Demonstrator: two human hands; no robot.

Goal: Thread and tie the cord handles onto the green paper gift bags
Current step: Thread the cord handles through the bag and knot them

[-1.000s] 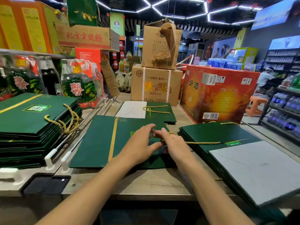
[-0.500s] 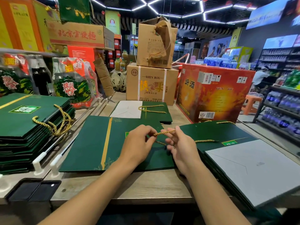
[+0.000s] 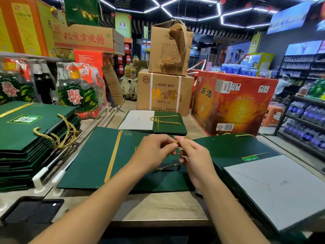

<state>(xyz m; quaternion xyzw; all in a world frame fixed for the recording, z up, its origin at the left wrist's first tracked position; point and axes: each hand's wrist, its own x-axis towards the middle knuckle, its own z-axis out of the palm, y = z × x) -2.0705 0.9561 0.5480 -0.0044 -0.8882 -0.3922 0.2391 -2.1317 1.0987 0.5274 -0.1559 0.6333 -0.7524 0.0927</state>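
Lifted off the green bag (image 3: 91, 159), left hand (image 3: 154, 152) and right hand (image 3: 195, 155) pinch the gold cord (image 3: 176, 142), untied; corded bags (image 3: 26, 131) at nine o'clock.

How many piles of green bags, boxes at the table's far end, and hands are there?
Bag piles: 3, the left pile, far pile, right pile
Single bag: 1
Boxes: 3, the torn box, taped box, red box
Hands: 2, the left hand, right hand
Total: 9
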